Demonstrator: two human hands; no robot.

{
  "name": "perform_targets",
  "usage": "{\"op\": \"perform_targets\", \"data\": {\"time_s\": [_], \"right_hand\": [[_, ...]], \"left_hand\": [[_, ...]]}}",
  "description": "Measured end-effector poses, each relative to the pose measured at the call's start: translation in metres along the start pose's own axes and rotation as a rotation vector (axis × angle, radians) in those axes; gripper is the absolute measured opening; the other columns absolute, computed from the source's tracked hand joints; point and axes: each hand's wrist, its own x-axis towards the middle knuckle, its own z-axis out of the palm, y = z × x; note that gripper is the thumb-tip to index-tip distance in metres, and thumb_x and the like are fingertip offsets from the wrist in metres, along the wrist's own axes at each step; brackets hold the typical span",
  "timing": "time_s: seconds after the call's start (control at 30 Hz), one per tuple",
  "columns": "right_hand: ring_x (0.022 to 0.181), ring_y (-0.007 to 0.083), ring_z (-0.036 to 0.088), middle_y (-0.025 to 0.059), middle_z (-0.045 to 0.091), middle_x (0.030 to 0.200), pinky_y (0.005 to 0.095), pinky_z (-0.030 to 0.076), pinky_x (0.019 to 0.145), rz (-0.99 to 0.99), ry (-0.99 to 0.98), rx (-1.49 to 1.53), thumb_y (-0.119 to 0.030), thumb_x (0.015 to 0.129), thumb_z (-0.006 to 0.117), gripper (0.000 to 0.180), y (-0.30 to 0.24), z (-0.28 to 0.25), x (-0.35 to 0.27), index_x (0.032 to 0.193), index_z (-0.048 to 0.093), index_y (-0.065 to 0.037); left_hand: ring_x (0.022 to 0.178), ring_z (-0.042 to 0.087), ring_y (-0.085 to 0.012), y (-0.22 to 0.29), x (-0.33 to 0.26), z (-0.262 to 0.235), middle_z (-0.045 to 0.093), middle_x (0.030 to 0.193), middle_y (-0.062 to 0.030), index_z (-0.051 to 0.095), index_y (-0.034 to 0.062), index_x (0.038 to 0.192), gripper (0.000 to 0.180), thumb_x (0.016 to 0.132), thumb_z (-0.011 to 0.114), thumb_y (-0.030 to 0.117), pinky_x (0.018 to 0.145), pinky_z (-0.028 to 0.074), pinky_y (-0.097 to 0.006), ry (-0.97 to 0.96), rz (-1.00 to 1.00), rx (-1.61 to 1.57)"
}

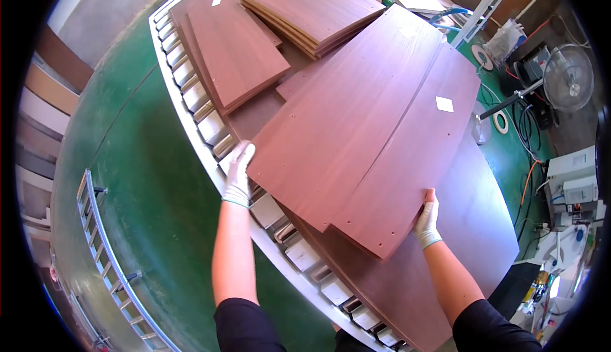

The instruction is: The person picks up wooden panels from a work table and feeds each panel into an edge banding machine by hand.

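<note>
Two reddish-brown wood-grain panels lie overlapping at a slant in front of me. The wider panel point(331, 123) is on the left, and the narrower panel point(407, 180), with a white square label point(444, 104), is along its right side. My right hand point(428, 220), in a pale glove, grips the narrower panel's right edge near its front corner, thumb on top; its other fingers are hidden. At the wider panel's left corner is my gloved left hand point(238, 171), fingers stretched out beside the edge. Small holes dot both panels' near ends.
Beneath lies a large brown board point(382, 295) on a roller conveyor point(302, 255). Further off sit a panel stack point(312, 8) and a smaller pile point(235, 53). A metal ladder-like frame point(105, 250) is on the green floor at left; a fan point(568, 78) and cables are at right.
</note>
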Motion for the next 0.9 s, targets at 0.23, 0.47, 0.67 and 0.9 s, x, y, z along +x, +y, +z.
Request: {"op": "perform_targets", "data": {"time_s": [0.23, 0.47, 0.67, 0.9], "right_hand": [[0.106, 0.0139, 0.053, 0.0006, 0.058, 0.113, 0.0342, 0.047, 0.095, -0.144, 0.011, -0.36, -0.065, 0.101, 0.054, 0.057, -0.001, -0.015, 0.002, 0.117, 0.057, -0.01], [0.123, 0.022, 0.055, 0.0131, 0.063, 0.134, 0.0364, 0.041, 0.108, -0.191, -0.056, -0.361, -0.058, 0.102, 0.057, 0.073, -0.017, 0.005, -0.005, 0.14, 0.052, 0.004], [0.12, 0.0193, 0.057, 0.0128, 0.065, 0.132, 0.0354, 0.043, 0.106, -0.129, -0.08, -0.408, -0.06, 0.102, 0.055, 0.072, -0.029, 0.012, -0.012, 0.141, 0.054, 0.001], [0.117, 0.0199, 0.059, 0.013, 0.066, 0.128, 0.0349, 0.046, 0.104, -0.19, -0.032, -0.334, -0.057, 0.103, 0.055, 0.068, -0.035, -0.008, -0.005, 0.141, 0.055, 0.0]], "left_hand": [[0.129, 0.06, -0.0321, 0.102, 0.092, 0.126, 0.063, 0.14, -0.0209, 0.059, -0.0062, 0.137, 0.064, 0.098, 0.068, 0.044, 0.112, 0.043, -0.037, -0.209, 0.327, 0.785], [0.153, 0.034, -0.0315, 0.052, 0.164, 0.222, 0.039, 0.162, -0.0223, 0.042, -0.0061, 0.153, 0.095, 0.096, 0.054, 0.069, 0.125, 0.026, -0.037, -0.231, 0.091, 1.105], [0.147, 0.042, -0.0322, 0.042, 0.196, 0.204, 0.048, 0.157, -0.0186, 0.046, -0.0046, 0.151, 0.089, 0.097, 0.056, 0.065, 0.121, 0.031, -0.036, -0.333, 0.078, 1.063], [0.133, 0.055, -0.0311, 0.025, 0.172, 0.227, 0.06, 0.146, -0.0163, 0.056, -0.0041, 0.143, 0.071, 0.105, 0.046, 0.055, 0.114, 0.038, -0.039, -0.396, -0.021, 0.911]]}}
